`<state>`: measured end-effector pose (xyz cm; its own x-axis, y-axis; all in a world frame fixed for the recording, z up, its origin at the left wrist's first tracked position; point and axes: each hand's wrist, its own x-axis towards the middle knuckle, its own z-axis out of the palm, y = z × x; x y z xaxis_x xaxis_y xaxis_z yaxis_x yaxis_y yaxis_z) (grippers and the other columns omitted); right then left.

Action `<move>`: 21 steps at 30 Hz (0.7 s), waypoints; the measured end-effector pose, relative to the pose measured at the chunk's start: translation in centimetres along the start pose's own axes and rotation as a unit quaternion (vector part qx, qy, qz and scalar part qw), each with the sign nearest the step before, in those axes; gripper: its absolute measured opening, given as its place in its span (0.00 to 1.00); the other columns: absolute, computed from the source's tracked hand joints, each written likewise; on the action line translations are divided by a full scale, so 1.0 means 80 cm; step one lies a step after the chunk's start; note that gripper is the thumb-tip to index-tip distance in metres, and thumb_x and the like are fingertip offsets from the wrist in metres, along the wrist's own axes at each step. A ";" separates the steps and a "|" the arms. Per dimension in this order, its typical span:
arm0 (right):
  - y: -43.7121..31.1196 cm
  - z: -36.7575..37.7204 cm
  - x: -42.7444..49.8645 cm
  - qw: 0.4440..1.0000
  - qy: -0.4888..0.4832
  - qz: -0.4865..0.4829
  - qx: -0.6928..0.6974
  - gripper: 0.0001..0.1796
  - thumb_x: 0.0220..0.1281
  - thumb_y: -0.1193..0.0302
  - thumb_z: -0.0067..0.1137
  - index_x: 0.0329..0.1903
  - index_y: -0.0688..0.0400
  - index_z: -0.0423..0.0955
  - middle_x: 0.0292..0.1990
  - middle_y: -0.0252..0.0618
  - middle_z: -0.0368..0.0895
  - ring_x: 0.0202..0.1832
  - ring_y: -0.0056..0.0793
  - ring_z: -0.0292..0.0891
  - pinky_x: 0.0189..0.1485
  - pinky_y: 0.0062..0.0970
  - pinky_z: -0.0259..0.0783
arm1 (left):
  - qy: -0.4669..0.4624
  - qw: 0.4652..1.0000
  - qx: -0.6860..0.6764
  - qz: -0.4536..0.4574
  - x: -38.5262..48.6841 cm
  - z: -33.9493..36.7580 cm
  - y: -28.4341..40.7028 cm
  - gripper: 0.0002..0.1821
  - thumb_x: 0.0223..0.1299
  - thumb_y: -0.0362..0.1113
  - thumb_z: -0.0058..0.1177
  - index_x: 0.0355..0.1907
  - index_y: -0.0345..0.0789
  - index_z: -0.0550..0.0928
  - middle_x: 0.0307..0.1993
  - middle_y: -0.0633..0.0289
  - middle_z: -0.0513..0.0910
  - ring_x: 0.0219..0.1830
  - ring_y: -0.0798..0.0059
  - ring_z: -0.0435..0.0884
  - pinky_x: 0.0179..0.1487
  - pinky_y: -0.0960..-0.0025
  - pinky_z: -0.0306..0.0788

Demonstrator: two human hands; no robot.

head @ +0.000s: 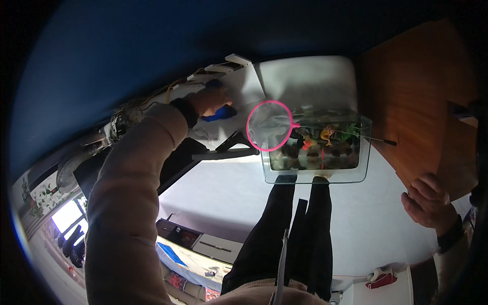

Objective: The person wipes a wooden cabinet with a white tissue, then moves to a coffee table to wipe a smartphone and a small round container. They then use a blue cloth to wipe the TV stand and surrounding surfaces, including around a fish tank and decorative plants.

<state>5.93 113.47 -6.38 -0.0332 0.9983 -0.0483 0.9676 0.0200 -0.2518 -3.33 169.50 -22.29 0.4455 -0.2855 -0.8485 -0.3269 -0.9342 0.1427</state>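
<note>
My left hand point(212, 100) reaches over the white surface left of the fish tank, its fingers on a blue cloth-like item point(220, 113). A glass fish tank point(366, 152) with water, stones, a green plant and colored ornaments stands before me. Across its top lies a fish net with a pink hoop point(248, 131) and a thin handle with a dark tip, pointing right. My right hand point(429, 202) is at the right, beside the edge of a brown wooden panel point(411, 95), fingers curled; nothing shows in it.
A black monitor-like panel point(183, 164) with a stand is to the left of the tank. Tangled cables point(124, 118) run along the blue wall behind my left arm. Farther off are a low cabinet point(215, 246) and a sofa with patterned cushions point(177, 280). A red item point(381, 280) lies at the lower right.
</note>
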 end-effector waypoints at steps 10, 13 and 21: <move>0.001 0.003 -0.007 0.998 -0.043 -0.012 -0.034 0.08 0.59 0.67 0.55 0.39 0.55 0.71 0.30 0.38 0.76 0.41 0.33 0.70 0.52 0.40 0.69 | 0.129 0.986 -0.095 0.056 0.042 0.096 0.012 0.14 0.63 0.36 0.48 0.52 0.48 0.76 0.58 0.57 0.66 0.48 0.53 0.74 0.49 0.60 0.74; 0.001 0.002 -0.012 0.996 -0.076 -0.023 -0.038 0.09 0.60 0.66 0.54 0.40 0.55 0.70 0.32 0.40 0.76 0.44 0.36 0.69 0.52 0.43 0.68 | 0.082 0.991 -0.013 0.105 0.021 0.121 -0.008 0.14 0.64 0.36 0.46 0.51 0.49 0.76 0.55 0.56 0.69 0.43 0.54 0.75 0.46 0.58 0.74; 0.001 0.007 -0.022 0.996 -0.072 -0.041 -0.039 0.12 0.62 0.64 0.52 0.41 0.59 0.70 0.33 0.45 0.76 0.45 0.40 0.69 0.51 0.46 0.68 | -0.105 0.982 0.107 0.120 -0.024 0.175 -0.082 0.13 0.60 0.30 0.48 0.47 0.38 0.78 0.55 0.56 0.72 0.46 0.54 0.77 0.47 0.60 0.76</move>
<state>5.95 111.68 -6.83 -0.1435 0.9751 -0.1692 0.9764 0.1116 -0.1849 -13.71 179.16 -28.77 0.1613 -0.4201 -0.8930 -0.5788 -0.7732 0.2591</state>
